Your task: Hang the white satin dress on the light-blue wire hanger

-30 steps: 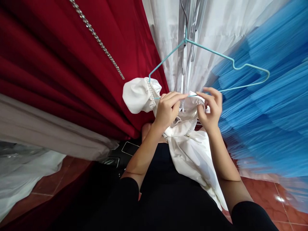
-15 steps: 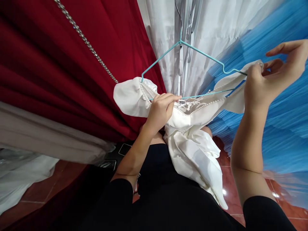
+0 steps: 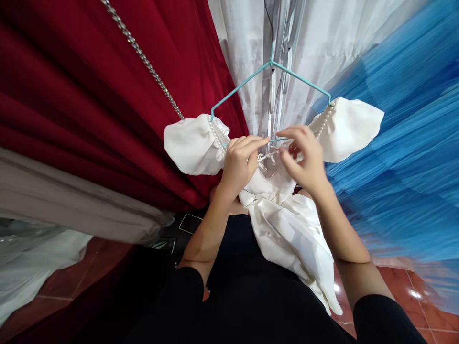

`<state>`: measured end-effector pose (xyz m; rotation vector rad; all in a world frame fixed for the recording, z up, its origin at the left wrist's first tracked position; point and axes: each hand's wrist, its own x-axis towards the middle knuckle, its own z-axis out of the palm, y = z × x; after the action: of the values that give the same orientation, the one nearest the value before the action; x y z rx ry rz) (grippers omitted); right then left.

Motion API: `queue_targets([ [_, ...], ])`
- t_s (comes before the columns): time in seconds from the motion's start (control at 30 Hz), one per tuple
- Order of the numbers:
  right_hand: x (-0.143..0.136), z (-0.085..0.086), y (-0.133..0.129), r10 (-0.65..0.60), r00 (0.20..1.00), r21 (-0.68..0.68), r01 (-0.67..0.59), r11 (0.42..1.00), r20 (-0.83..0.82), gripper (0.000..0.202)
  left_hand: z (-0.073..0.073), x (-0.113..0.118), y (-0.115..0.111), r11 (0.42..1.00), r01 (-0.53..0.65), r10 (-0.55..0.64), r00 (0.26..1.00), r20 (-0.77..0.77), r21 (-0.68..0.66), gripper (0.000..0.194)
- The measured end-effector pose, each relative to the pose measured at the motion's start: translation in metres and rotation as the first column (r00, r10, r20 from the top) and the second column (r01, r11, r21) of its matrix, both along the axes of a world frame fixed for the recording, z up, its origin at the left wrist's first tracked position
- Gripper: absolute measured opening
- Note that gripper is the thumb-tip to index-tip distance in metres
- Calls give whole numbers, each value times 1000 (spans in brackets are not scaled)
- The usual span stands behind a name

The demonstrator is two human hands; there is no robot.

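A white dress (image 3: 294, 243) with pearl-beaded edges hangs on a thin turquoise clothes hanger (image 3: 240, 87), its puffed sleeves at both ends of the hanger. My left hand (image 3: 238, 162) is closed on the neckline beside the left sleeve (image 3: 193, 145); its fingers reach along the hanger's lower bar, and the thumb side is partly hidden. Just right of it, my right hand (image 3: 304, 155) is open in front of the bodice, thumb and fingers apart and slightly curled. The right sleeve (image 3: 355, 128) sits over the hanger's right shoulder. White lacing (image 3: 268, 156) shows between my hands.
Red drapery (image 3: 150, 71) with a beaded silver strand (image 3: 143, 57) is on the left. Blue pleated tulle (image 3: 405, 167) fills the right side, and white fabric (image 3: 244, 57) hangs behind metal poles (image 3: 283, 52). Phones (image 3: 190, 223) lie on a dark surface at lower left.
My right hand has let go of the right sleeve and moved left to the middle of the bodice. That sleeve now rests on the hanger's right shoulder. My left hand has stayed nearly still.
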<state>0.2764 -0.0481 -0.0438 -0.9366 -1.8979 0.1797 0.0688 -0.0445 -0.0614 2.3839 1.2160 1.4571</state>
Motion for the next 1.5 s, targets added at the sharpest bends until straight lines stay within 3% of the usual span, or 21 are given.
queue_targets([
  [0.07, -13, -24, -3, -52, 998, -73, 50, 996, -23, 34, -1, 3, -4, 998, -9, 5, 997, 81, 56, 37],
  [0.13, -22, -40, -6, -124, 987, -60, 119, 991, -103, 34, -2, 5, -5, 978, -122, 81, 970, 228, 171, 31],
  [0.2, -29, -48, -9, -151, 971, -54, 144, 988, -187, 29, -4, 1, -3, 896, -330, 196, 894, 402, 296, 26],
  [0.27, -35, -49, -12, -155, 957, -68, 143, 987, -246, 25, -4, -7, 5, 796, -487, 263, 814, 518, 360, 35],
  [0.33, -40, -49, -13, -169, 947, -76, 154, 985, -275, 24, 0, -21, 17, 778, -521, 270, 781, 563, 350, 32],
  [0.43, -41, -49, -10, -198, 937, -46, 193, 980, -288, 21, 10, -49, 34, 815, -520, 295, 752, 589, 256, 18],
  [0.57, -32, -47, -2, -166, 943, 35, 184, 982, -287, 18, 22, -98, 42, 778, -610, 412, 675, 612, 149, 24],
  [0.67, -29, -45, 1, -129, 946, 74, 158, 985, -299, 18, 10, -122, 37, 714, -679, 408, 603, 686, 173, 27],
  [0.77, -34, -44, 0, -107, 945, 64, 132, 989, -309, 16, -22, -108, 18, 710, -688, 362, 541, 759, 152, 28],
  [0.87, -40, -44, 1, -111, 946, 50, 133, 990, -304, 16, -52, -61, -11, 784, -613, 348, 561, 751, 95, 25],
  [0.9, -41, -44, 1, -118, 946, 51, 139, 989, -302, 17, -57, -44, -20, 818, -567, 348, 616, 707, 93, 19],
  [0.97, -40, -43, 3, -132, 946, 52, 154, 987, -296, 17, -56, -14, -33, 877, -443, 253, 755, 605, 186, 6],
  [1.07, -34, -42, 5, -155, 949, 44, 174, 984, -276, 17, -37, 12, -33, 870, -361, 188, 872, 452, 335, 10],
  [1.13, -29, -40, 4, -158, 954, 25, 170, 985, -256, 19, -23, 19, -24, 887, -353, 248, 908, 337, 297, 19],
  [1.2, -24, -40, 2, -136, 963, 9, 142, 990, -234, 22, -14, 24, -14, 940, -310, 275, 936, 220, 143, 26],
  [1.27, -19, -41, -2, -91, 972, 18, 97, 995, -216, 25, -11, 27, -7, 967, -254, 251, 955, 159, 1, 29],
  [1.33, -13, -42, -5, -63, 975, 95, 85, 992, -214, 27, -11, 29, -5, 970, -238, 243, 960, 139, -54, 30],
  [1.4, -3, -40, -5, -110, 962, 240, 171, 956, -251, 28, -10, 28, -6, 968, -245, 250, 959, 135, -53, 30],
  [1.5, 22, -26, 7, -295, 904, 359, 398, 844, -309, 35, -8, 25, -7, 967, -251, 254, 960, 120, -41, 32],
])
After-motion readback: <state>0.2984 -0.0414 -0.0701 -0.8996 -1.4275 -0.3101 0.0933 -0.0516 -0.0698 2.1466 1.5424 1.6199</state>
